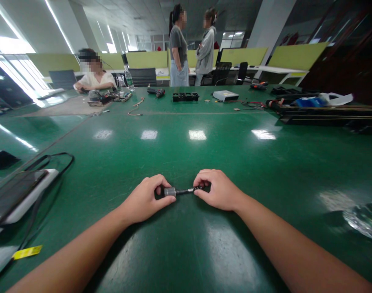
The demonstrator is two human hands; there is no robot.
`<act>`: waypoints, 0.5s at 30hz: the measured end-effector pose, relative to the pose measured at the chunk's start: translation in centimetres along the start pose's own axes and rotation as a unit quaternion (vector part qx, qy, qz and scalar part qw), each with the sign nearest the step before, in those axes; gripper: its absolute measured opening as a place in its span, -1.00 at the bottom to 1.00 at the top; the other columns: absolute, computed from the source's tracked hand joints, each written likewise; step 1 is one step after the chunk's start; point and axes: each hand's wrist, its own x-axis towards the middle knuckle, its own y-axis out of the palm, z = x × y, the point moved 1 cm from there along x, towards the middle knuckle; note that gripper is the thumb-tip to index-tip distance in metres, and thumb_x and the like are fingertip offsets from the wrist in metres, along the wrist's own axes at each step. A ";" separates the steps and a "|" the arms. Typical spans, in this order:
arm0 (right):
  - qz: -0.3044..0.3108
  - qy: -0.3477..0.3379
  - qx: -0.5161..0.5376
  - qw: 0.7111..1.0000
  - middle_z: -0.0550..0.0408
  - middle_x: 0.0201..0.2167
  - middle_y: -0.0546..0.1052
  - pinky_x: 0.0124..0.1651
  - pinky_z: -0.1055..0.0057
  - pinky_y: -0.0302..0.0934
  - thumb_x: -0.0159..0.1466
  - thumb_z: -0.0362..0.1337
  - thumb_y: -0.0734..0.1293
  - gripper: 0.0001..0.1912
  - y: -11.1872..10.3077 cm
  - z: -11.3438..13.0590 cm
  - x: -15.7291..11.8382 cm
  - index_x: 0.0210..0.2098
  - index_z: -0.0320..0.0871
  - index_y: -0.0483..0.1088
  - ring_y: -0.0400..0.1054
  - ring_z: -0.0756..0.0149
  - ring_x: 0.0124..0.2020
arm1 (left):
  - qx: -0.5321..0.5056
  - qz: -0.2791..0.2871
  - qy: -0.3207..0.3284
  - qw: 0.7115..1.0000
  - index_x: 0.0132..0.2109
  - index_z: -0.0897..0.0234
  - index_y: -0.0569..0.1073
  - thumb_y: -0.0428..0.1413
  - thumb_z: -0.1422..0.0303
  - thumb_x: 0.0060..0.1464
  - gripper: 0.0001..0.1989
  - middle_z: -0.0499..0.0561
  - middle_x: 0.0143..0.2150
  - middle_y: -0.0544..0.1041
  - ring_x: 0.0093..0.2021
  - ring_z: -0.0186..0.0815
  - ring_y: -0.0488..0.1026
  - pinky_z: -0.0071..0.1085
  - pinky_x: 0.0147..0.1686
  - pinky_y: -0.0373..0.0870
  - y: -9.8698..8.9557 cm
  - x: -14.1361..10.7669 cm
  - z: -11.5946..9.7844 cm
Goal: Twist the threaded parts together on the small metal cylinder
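Near the middle of the green table (173,150), a metal tool part lies level between my two hands. It has a grey cylinder (170,191) at its left end and a thin dark shaft (184,191) running right to a dark spiral bit. My left hand (149,197) grips the cylinder between thumb and fingers. My right hand (218,189) pinches the spiral end of the shaft, its fingers curled. The tips of the fingers partly cover both ends.
At the left lie a phone (19,191) and a black cord (36,211); a glass object (366,219) is at the right. Tools, a black tray (186,97) and a grey box (225,95) line the far side. One person sits far left; two stand behind.
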 end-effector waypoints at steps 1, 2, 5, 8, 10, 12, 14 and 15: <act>-0.016 0.017 0.002 1.000 0.16 -0.50 0.44 -0.34 0.41 0.14 0.07 -0.44 0.39 -0.93 -0.2 -0.3 0.0 -0.45 -0.16 0.45 0.31 0.35 -0.43 | -0.006 -0.002 -0.003 1.000 -0.20 0.23 0.45 0.21 0.21 0.13 -0.80 -0.06 -0.32 0.48 -0.34 -0.28 0.39 -0.40 -0.32 0.26 0.0 0.0 0.0; -0.025 0.028 0.006 0.999 0.15 -0.50 0.44 -0.35 0.42 0.15 0.08 -0.43 0.39 -0.94 -0.4 -0.6 0.0 -0.45 -0.17 0.45 0.31 0.36 -0.44 | -0.010 -0.002 -0.007 1.000 -0.20 0.24 0.44 0.21 0.22 0.13 -0.80 -0.06 -0.32 0.47 -0.34 -0.28 0.39 -0.41 -0.33 0.27 0.0 0.1 0.0; -0.021 0.023 0.012 0.999 0.16 -0.50 0.44 -0.36 0.42 0.15 0.08 -0.43 0.39 -0.95 -0.5 -0.6 0.0 -0.45 -0.17 0.45 0.31 0.36 -0.45 | -0.016 -0.003 -0.010 1.000 -0.21 0.25 0.44 0.21 0.24 0.12 -0.81 -0.06 -0.33 0.47 -0.35 -0.28 0.39 -0.41 -0.34 0.28 -0.1 0.1 -0.1; -0.001 -0.004 0.006 1.000 0.17 -0.51 0.44 -0.35 0.42 0.14 0.06 -0.44 0.41 -0.93 -0.2 -0.1 0.0 -0.47 -0.17 0.46 0.31 0.37 -0.45 | -0.018 -0.002 -0.007 1.000 -0.21 0.25 0.45 0.21 0.24 0.12 -0.81 -0.06 -0.34 0.47 -0.35 -0.29 0.39 -0.42 -0.34 0.27 -0.1 0.1 -0.1; 0.001 -0.010 0.009 1.000 0.17 -0.51 0.45 -0.33 0.41 0.15 0.07 -0.43 0.43 -0.93 0.0 0.1 0.1 -0.45 -0.17 0.47 0.32 0.37 -0.44 | -0.016 -0.002 -0.006 1.000 -0.21 0.25 0.45 0.22 0.24 0.11 -0.81 -0.06 -0.34 0.47 -0.35 -0.29 0.39 -0.42 -0.34 0.27 -0.1 0.1 -0.1; -0.005 -0.009 0.017 1.000 0.16 -0.49 0.47 -0.30 0.39 0.16 0.09 -0.40 0.45 -0.94 0.4 0.2 0.2 -0.43 -0.16 0.50 0.34 0.36 -0.41 | -0.014 -0.002 -0.007 1.000 -0.21 0.25 0.45 0.22 0.23 0.11 -0.80 -0.06 -0.34 0.47 -0.35 -0.28 0.39 -0.42 -0.35 0.26 0.0 0.1 0.0; -0.010 -0.010 0.032 0.999 0.15 -0.45 0.50 -0.25 0.37 0.18 0.11 -0.37 0.46 -0.93 0.8 0.4 0.2 -0.37 -0.14 0.52 0.36 0.34 -0.37 | -0.013 -0.003 -0.008 1.000 -0.21 0.25 0.46 0.23 0.23 0.10 -0.79 -0.06 -0.34 0.47 -0.35 -0.28 0.39 -0.41 -0.34 0.26 0.0 0.1 0.1; -0.008 -0.012 0.043 0.999 0.15 -0.42 0.52 -0.22 0.37 0.19 0.12 -0.38 0.46 -0.88 1.0 0.6 0.2 -0.32 -0.13 0.53 0.37 0.34 -0.35 | -0.012 -0.004 -0.006 1.000 -0.21 0.25 0.46 0.24 0.23 0.09 -0.79 -0.06 -0.34 0.47 -0.35 -0.28 0.39 -0.41 -0.33 0.26 0.1 0.2 0.1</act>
